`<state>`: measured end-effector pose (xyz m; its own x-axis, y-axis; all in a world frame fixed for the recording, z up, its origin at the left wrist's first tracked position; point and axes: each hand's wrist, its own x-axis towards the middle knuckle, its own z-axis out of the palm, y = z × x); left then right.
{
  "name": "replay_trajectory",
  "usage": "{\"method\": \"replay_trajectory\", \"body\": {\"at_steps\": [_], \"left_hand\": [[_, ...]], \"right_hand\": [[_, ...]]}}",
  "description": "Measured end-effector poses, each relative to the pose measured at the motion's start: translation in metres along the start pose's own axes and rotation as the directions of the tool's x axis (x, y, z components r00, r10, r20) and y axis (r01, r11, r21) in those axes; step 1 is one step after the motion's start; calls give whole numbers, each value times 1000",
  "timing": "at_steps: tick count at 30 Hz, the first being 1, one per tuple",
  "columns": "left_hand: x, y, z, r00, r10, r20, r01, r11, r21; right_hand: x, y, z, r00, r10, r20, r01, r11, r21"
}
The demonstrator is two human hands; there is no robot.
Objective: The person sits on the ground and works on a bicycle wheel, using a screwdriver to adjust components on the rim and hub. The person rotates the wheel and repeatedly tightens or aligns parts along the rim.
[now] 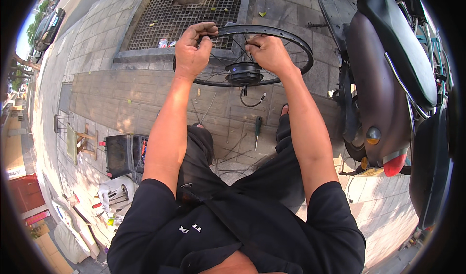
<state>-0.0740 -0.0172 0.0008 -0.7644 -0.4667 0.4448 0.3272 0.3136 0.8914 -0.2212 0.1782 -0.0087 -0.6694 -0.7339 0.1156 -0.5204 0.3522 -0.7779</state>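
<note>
In front of me stands a black spoked wheel with a thick black hub motor in its middle. A short cable with a pale end curls out below the hub. My left hand is at the upper left of the wheel, its curled fingers and thumb closed on the rim. Inside the rim, among the thin spokes, my right hand is closed in a pinch. What lies between its fingertips is too small to make out.
A green-handled screwdriver lies between my feet, near several loose spokes. To the left are an open black toolbox, a small wooden stool and a white tray of tools. A parked scooter blocks the right. Beyond the wheel is a tree grate.
</note>
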Motion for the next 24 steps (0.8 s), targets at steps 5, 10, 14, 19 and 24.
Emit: {"method": "replay_trajectory", "body": {"at_steps": [5, 10, 14, 19, 24], "left_hand": [[1, -1, 0, 1000, 4, -4, -5, 1000, -10], [1, -1, 0, 1000, 10, -14, -10, 1000, 11], [1, 0, 1, 1000, 14, -20, -14, 1000, 15], [3, 1, 1, 1000, 16, -22, -15, 1000, 25], [4, 0, 3, 997, 37, -69, -41, 998, -46]], "right_hand": [[-1, -3, -2, 1000, 14, 5, -14, 1000, 6], [-1, -5, -3, 1000, 10, 6, -10, 1000, 1], [-2, -5, -3, 1000, -26, -9, 26, 1000, -8], [-1, -2, -1, 999, -35, -18, 35, 999, -3], [0, -4, -2, 1000, -13, 9, 12, 1000, 21]]}}
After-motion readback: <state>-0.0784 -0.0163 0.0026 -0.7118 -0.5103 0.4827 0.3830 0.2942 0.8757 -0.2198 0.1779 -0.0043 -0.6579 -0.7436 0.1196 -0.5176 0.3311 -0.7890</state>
